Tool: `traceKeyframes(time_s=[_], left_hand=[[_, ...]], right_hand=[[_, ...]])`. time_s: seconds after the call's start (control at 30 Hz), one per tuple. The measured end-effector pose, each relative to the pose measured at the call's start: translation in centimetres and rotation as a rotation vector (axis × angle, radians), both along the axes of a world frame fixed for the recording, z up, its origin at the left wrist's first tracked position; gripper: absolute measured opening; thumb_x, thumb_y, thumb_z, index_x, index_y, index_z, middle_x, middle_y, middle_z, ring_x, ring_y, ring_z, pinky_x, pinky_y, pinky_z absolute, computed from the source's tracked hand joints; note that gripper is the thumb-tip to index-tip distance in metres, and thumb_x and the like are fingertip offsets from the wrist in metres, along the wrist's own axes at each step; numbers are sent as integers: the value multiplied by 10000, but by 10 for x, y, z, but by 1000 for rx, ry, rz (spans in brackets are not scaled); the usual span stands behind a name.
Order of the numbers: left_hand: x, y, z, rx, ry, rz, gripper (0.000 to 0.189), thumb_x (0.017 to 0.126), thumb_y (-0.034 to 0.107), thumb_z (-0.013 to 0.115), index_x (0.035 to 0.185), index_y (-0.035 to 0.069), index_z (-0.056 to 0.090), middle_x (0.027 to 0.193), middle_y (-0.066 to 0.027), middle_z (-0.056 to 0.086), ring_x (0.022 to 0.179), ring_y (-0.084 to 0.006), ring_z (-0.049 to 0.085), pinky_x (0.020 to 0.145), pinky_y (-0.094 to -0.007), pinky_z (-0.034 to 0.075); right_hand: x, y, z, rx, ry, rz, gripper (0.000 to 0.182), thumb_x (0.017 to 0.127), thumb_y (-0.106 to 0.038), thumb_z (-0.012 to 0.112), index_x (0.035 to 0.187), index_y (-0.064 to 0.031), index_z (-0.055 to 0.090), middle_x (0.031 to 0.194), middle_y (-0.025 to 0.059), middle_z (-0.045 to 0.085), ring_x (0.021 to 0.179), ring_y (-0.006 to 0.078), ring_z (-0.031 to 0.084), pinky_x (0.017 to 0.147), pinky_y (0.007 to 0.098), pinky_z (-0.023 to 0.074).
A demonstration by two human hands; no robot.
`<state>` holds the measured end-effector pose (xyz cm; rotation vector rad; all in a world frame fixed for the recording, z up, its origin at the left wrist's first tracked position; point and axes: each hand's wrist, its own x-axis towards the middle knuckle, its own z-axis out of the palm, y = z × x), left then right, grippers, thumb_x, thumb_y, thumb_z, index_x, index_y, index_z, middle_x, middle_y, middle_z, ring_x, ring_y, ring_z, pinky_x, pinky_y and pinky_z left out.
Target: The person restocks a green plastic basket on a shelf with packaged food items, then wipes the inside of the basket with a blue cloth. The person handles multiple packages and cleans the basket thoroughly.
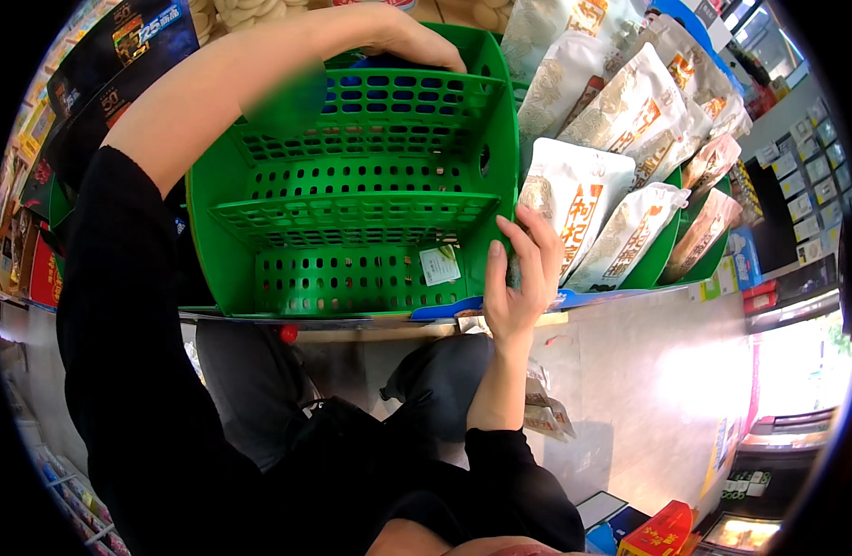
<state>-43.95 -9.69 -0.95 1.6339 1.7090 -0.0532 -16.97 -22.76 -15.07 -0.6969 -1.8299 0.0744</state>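
Observation:
A green plastic basket [370, 208] with slotted dividers stands before me. My left hand [426, 48] reaches over its rear divider [412, 80]. The fingers go down into the back compartment, where the divider and rim hide them; whether they hold anything cannot be seen. Part of a blue item [398, 62] shows below that hand. At the basket's front right corner, my right hand [527, 267] curls over the side wall, fingertips on its inner face. A white printed pouch [572, 194] is close beside that hand. One small white sachet [440, 265] lies in the front compartment.
More white pouches [624, 104] fill the section to the right, with pinkish pouches [704, 236] beyond. Black packages [113, 83] stand at left. Pale rounded pieces [255, 10] lie behind the basket. Several pouches [544, 410] rest on the floor near my knee; a red box [659, 532] sits lower right.

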Motion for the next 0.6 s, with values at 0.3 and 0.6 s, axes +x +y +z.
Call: traceKeyframes(time_s=[0.3, 0.6], left_hand=[[-26, -14, 5, -53, 78, 47, 261, 928, 283, 502, 859, 100, 675, 823, 10, 658, 642, -80, 561, 586, -302, 476], [8, -9, 12, 14, 124, -42, 388, 973, 386, 463, 1088, 74, 662, 1048, -17, 675, 892, -118, 593, 836, -351, 471]], right_hand=[[1, 0, -1, -20, 31, 43, 259, 790, 31, 667, 1043, -17, 692, 1181, 146, 634, 1105, 341, 598, 948, 425, 461], [3, 1, -3, -26, 40, 11, 240, 804, 27, 661, 1037, -19, 695, 1170, 144, 639, 1107, 326, 600, 945, 417, 460]])
